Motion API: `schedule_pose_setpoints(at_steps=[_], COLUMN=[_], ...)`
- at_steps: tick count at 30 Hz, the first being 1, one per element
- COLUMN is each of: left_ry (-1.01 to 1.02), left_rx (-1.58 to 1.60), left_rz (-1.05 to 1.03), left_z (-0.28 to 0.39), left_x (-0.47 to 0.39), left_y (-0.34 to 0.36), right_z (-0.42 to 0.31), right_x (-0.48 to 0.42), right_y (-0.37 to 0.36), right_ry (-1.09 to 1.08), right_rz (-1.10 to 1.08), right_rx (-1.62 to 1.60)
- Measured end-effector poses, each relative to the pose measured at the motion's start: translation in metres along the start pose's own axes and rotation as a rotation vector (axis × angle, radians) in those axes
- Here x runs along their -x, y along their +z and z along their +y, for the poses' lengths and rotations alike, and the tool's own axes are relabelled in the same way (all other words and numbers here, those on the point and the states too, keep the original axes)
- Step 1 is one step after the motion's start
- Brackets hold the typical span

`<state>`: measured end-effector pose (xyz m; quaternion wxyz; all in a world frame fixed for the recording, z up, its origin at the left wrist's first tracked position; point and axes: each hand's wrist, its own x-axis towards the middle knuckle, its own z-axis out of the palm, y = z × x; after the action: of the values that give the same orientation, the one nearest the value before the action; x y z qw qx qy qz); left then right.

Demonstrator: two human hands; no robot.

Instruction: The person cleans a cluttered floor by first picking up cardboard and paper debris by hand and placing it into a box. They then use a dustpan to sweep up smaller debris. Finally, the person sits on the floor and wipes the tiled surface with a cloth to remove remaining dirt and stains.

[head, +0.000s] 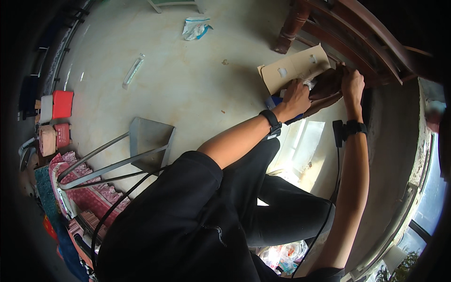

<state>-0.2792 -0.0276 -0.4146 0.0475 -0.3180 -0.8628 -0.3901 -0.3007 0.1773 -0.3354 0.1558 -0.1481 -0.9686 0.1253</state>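
Observation:
In front of me at the upper right, a cardboard box [294, 68] has its tan flap raised, with pale torn patches on the inner face. A blue part [275, 102] shows below it. My right hand [353, 81] pinches the upper edge of a dark brown, soft-looking item [326, 84] beside the flap. With fingers curled, my left hand [295, 98] is at the box's near side, against some crumpled pale wrapping [310, 84]. Its fingertips are hidden, so its grip is unclear. Both wrists wear black straps.
Dark red wooden furniture [343, 31] stands just beyond the box. A metal dustpan [151, 142] with long handles is on the floor to the left. Farther off lie a plastic packet [196, 29] and a clear slim package [134, 71]. Plastic bags [285, 253] are near my legs.

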Motion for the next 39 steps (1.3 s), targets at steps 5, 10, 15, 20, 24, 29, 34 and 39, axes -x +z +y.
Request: schedule_pose_setpoints(at_steps=[5, 10, 15, 20, 24, 29, 34, 39], left_ry=[-0.049, 0.191, 0.241, 0.166, 0.093, 0.093, 0.040, -0.045], left_rx=[-0.041, 0.007, -0.063, 0.007, 0.180, 0.368, 0.441, 0.685], left_rz=[-0.040, 0.058, -0.049, 0.063, 0.227, 0.246, 0.270, 0.249], left_z=[0.007, -0.007, -0.023, 0.014, 0.012, 0.034, 0.035, 0.048], left_x=[0.000, 0.013, 0.005, -0.009, -0.011, -0.010, -0.005, -0.014], left_y=[0.001, 0.022, 0.035, -0.006, -0.037, -0.064, -0.060, -0.059], right_z=[-0.006, -0.026, -0.039, 0.006, -0.014, -0.009, -0.036, -0.059], right_x=[0.017, 0.028, 0.030, 0.021, 0.021, 0.016, 0.029, 0.048], right_y=[-0.005, -0.019, -0.035, -0.046, -0.051, -0.064, -0.080, -0.083], right_ry=[-0.166, -0.007, 0.109, 0.113, 0.221, 0.259, 0.299, 0.326], right_rz=[0.161, 0.142, 0.155, 0.349, 0.380, 0.353, 0.456, 0.488], right_rx=[-0.020, -0.002, 0.016, -0.026, -0.128, -0.101, -0.124, -0.430])
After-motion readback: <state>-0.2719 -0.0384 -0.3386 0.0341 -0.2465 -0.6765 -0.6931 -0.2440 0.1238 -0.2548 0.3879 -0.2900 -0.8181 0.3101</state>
